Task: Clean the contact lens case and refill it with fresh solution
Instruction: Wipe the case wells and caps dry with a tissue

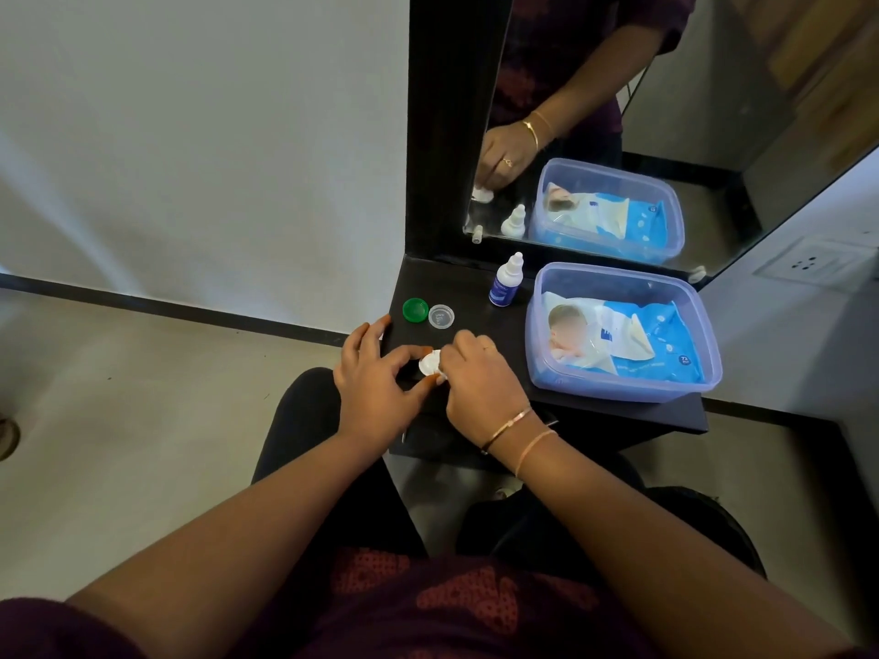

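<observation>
The left hand (pixel 376 375) pinches the white lens case (pixel 428 363). The right hand (pixel 480 380), fingers curled, holds perhaps a wipe (pixel 441 374) against it.

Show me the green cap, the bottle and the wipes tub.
green cap (pixel 415 310), head view, centre of its top.
bottle (pixel 503 288), head view, on its blue label.
tub (pixel 618 391), head view, on its front wall.

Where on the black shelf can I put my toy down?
On the black shelf, the back left corner is bare, between the green cap, the bottle and the mirror frame. A thin strip lies free in front of the blue box. The front left is crowded: the left hand and right hand hold the lens case.
</observation>
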